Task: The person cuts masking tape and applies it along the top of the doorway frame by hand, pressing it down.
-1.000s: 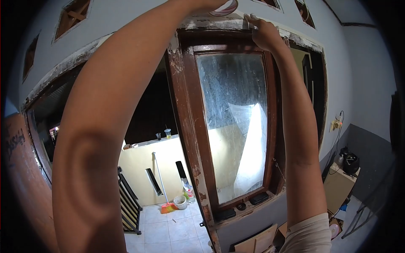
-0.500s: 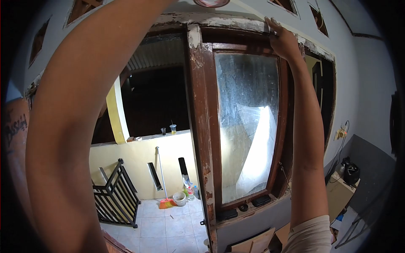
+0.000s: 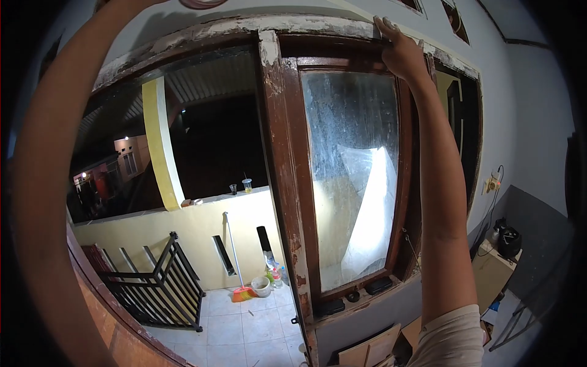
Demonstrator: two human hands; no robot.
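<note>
My right hand (image 3: 403,55) presses against the top of the brown wooden window frame (image 3: 289,153), some fingers stretched out along its upper edge. A pale, tape-like strip (image 3: 351,8) runs along the wall from the top edge of the view to these fingers. High on the left, my left hand (image 3: 131,3) is mostly cut off by the view's edge, and its fingers are hidden. Close to it, a pinkish ring like a tape roll (image 3: 203,3) is partly in view. The frame's top beam (image 3: 226,25) has patchy white paint. Below my right hand is a dirty glass pane (image 3: 348,110).
Through the opening are a black metal railing (image 3: 165,275), a broom (image 3: 243,293), a bucket (image 3: 261,286) and cups (image 3: 247,185) on a low wall. Dark objects (image 3: 379,286) lie on the sill. A cabinet (image 3: 498,269) stands at right, a wooden door (image 3: 122,330) at lower left.
My left arm has moved left, and the ring has shifted left with it, uncovering more of the opening. The view has shifted slightly; my right hand stays at the frame's top.
</note>
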